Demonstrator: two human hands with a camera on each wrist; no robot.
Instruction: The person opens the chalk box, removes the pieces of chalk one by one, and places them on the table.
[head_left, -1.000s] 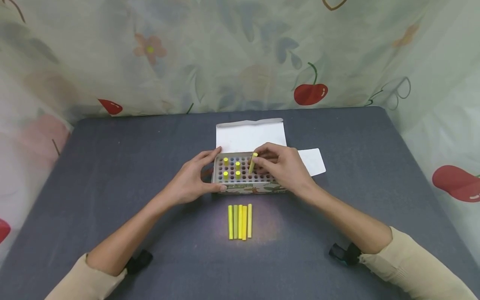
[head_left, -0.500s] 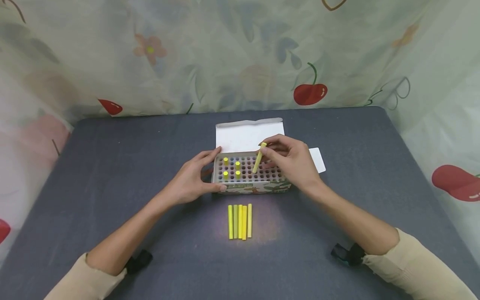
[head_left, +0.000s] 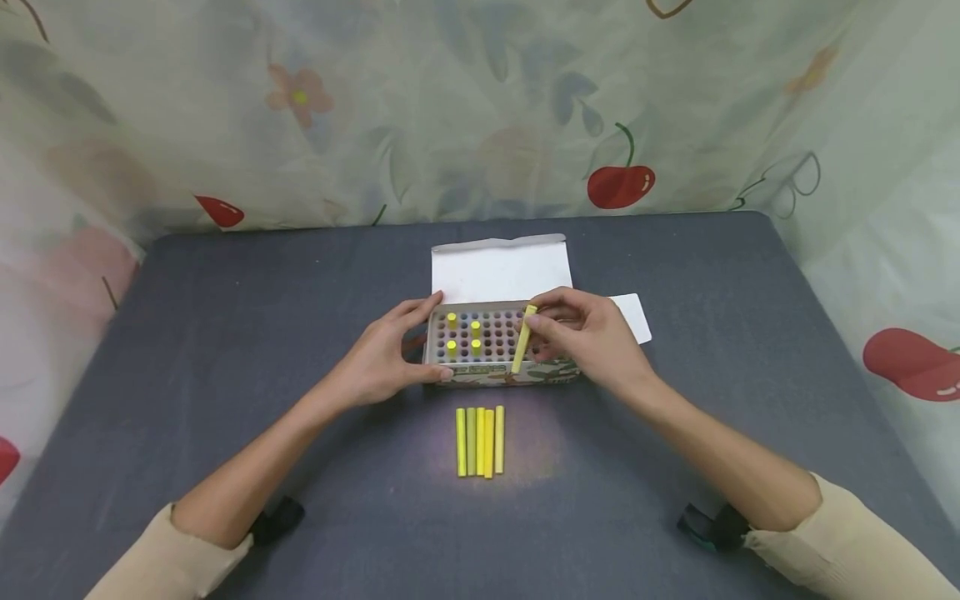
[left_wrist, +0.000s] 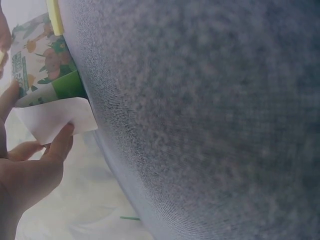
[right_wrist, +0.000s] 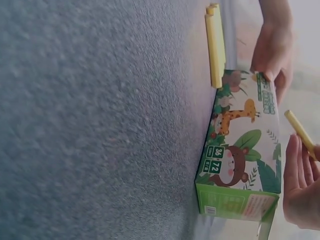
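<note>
A grey table (head_left: 225, 333) fills the frame, with an open chalk box (head_left: 495, 346) at its centre. The left hand (head_left: 382, 358) grips the box's left end, fingers curled round it. Just right of centre, the right hand (head_left: 592, 337) pinches a yellow chalk stick (head_left: 522, 337) tilted over the box's front edge; five loose sticks (head_left: 480, 442) lie below centre.

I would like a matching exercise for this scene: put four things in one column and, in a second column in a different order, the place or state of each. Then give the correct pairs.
Things:
1. left hand
2. right hand
3. five yellow sticks
4. four yellow sticks

Places or states:
A. lying side by side on the grey table, in front of the box
B. standing upright in holes of the tray inside the box
C. holding the left end of the box
D. pinching one tilted yellow stick over the box

Pairs: 1-C, 2-D, 3-A, 4-B
</note>
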